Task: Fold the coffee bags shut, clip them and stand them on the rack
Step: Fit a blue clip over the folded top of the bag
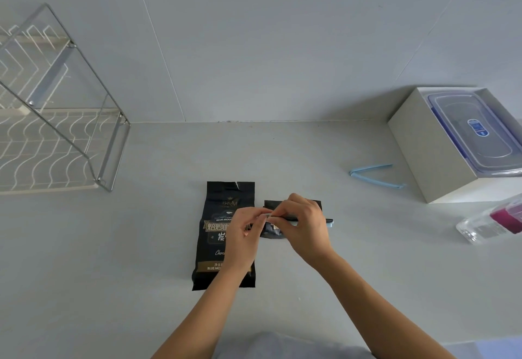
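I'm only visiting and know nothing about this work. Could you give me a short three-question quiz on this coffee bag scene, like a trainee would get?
1. True or false: a coffee bag already stands on the wire rack.
2. What colour is the spare clip lying beside the white box?
3. Which bag are both hands working on: A, the long flat bag, or B, the smaller folded bag?

Key: 1 false; 2 light blue; 3 B.
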{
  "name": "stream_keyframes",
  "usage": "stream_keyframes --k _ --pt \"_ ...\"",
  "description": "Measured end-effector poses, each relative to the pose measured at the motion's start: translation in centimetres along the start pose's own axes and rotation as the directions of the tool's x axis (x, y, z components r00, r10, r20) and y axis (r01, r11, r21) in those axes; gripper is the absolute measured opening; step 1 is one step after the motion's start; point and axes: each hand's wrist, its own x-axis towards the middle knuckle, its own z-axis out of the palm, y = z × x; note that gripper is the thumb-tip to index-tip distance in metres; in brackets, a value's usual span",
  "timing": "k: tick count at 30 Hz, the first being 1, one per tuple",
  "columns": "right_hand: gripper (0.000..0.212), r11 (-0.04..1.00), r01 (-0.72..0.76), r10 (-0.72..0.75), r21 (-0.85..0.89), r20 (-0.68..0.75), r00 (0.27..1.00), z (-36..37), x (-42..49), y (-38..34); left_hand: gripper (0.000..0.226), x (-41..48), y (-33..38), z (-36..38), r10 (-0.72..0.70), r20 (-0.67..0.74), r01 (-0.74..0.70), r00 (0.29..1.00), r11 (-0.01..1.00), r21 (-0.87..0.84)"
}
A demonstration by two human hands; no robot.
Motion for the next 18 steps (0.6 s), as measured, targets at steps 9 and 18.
stream_keyframes --k 9,18 --pt "0.008 0.988 -0.155 0.155 -0.011 0.099 0.983 -0.1 -0.6 -0.2 0.025 -0.3 -1.1 0.4 0.002 0.005 -0.002 1.000 0.999 0.041" --pt "0.012 0.976 0.025 -0.002 -0.215 0.108 0.994 0.9 -1.4 -0.7 0.014 0.4 -1.1 -0.8 -0.128 0.130 0.130 0.983 0.991 -0.006"
